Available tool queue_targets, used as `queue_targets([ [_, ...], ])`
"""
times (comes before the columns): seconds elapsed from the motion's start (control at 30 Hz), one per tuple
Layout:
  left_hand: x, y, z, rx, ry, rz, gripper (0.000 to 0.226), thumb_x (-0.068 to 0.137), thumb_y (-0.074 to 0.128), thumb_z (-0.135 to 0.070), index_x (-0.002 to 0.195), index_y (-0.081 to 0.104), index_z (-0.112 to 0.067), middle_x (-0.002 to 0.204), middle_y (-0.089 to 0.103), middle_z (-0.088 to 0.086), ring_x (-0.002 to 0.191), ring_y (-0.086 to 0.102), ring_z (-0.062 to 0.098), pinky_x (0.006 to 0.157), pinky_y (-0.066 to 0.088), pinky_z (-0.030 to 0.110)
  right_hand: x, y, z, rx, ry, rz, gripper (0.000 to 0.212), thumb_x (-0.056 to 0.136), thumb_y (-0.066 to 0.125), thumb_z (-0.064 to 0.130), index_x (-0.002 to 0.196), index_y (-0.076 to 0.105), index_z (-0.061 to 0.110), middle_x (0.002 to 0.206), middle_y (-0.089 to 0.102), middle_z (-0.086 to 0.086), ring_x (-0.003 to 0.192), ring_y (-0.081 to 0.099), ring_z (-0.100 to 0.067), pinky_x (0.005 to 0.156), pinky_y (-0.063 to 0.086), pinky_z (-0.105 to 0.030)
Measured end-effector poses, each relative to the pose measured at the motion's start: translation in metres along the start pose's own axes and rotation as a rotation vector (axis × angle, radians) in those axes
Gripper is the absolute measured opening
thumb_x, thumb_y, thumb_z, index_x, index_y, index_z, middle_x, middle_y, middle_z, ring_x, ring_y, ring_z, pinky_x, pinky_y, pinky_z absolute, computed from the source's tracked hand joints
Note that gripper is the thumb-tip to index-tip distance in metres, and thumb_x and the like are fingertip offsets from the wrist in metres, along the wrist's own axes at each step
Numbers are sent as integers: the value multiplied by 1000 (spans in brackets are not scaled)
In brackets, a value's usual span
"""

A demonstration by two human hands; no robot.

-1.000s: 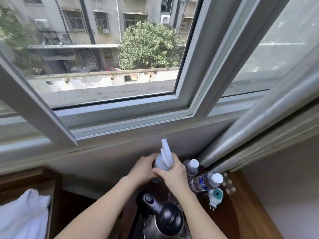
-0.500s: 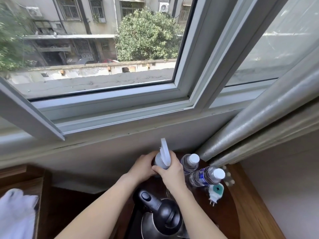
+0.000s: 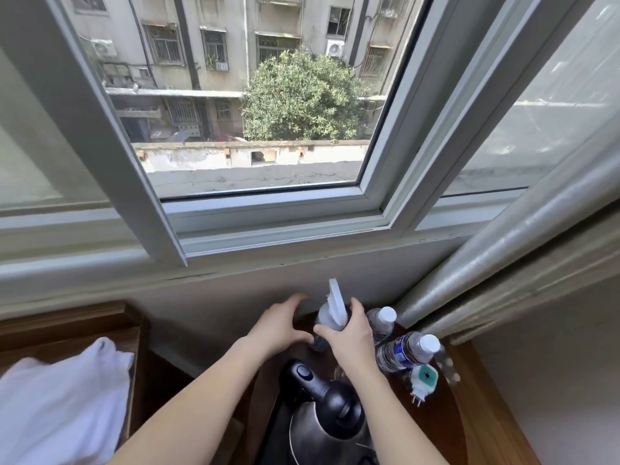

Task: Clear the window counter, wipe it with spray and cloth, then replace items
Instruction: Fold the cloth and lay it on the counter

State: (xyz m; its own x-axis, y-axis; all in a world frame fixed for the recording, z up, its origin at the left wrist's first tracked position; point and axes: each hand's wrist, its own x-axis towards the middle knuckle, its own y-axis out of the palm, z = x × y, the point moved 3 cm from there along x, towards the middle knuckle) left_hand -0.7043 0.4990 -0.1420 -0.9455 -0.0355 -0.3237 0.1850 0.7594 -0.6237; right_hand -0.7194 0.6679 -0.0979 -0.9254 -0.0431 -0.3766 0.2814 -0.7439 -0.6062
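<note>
A clear spray bottle (image 3: 327, 312) with a white trigger head stands upright on the dark round table (image 3: 443, 427) below the window counter (image 3: 100, 273). My right hand (image 3: 350, 335) grips the bottle's neck from the right. To the bottle's left, my left hand (image 3: 280, 325) has its fingers loosely curved, and a strip of table shows between them and the bottle. A white cloth (image 3: 60, 404) lies on the wooden cabinet at the lower left.
Two plastic water bottles (image 3: 380, 322) (image 3: 406, 352) and a white-and-green plug-in device (image 3: 424, 380) crowd the table right of the spray bottle. A black kettle (image 3: 330, 417) stands just under my forearms. A grey curtain (image 3: 503, 250) hangs at the right.
My left hand has come off the spray bottle and shifted a little left. My right hand still holds the bottle's neck. The view has tilted up toward the window.
</note>
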Motion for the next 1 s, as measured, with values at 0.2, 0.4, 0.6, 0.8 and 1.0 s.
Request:
queue_targets([
  [0.2, -37, -46, -2, 30, 12, -100, 89, 64, 85, -44, 140, 43, -28, 136, 57, -3, 127, 51, 14, 105, 41, 32, -33, -5, 50, -113, -202, -86, 93, 81, 81, 32, 154, 28, 11, 156, 32, -5, 146, 27, -23, 116, 24, -31],
  [0.4, -102, -100, 22, 21, 6, -281, 66, 72, 80, -41, 130, 52, -29, 126, 59, -10, 122, 51, 8, 101, 42, 29, -92, 42, 110, -120, -446, -20, 82, 84, 77, 32, 151, 35, 13, 153, 36, -2, 144, 27, -15, 114, 18, -21],
  [0.6, -186, -162, 72, 66, -53, -489, 60, 73, 79, -43, 126, 58, -25, 116, 64, -9, 112, 52, 10, 88, 39, 22, -146, 107, 152, -120, -568, 120, 74, 86, 76, 37, 148, 41, 15, 146, 43, 1, 137, 37, -13, 112, 28, -21],
  [0.8, -247, -211, 122, -99, -76, -618, 52, 69, 74, -51, 113, 64, -26, 98, 65, -11, 99, 55, 8, 89, 46, 26, -185, 167, 180, -185, -578, 257, 68, 89, 71, 39, 147, 42, 17, 148, 42, 3, 137, 37, -12, 110, 30, -22],
  [1.0, -269, -231, 185, 51, -281, -501, 49, 83, 68, -45, 126, 55, -26, 123, 57, -4, 116, 48, 20, 97, 45, 41, -198, 211, 196, -309, -536, 305, 67, 93, 64, 43, 150, 38, 19, 149, 41, 3, 138, 35, -15, 112, 27, -25],
])
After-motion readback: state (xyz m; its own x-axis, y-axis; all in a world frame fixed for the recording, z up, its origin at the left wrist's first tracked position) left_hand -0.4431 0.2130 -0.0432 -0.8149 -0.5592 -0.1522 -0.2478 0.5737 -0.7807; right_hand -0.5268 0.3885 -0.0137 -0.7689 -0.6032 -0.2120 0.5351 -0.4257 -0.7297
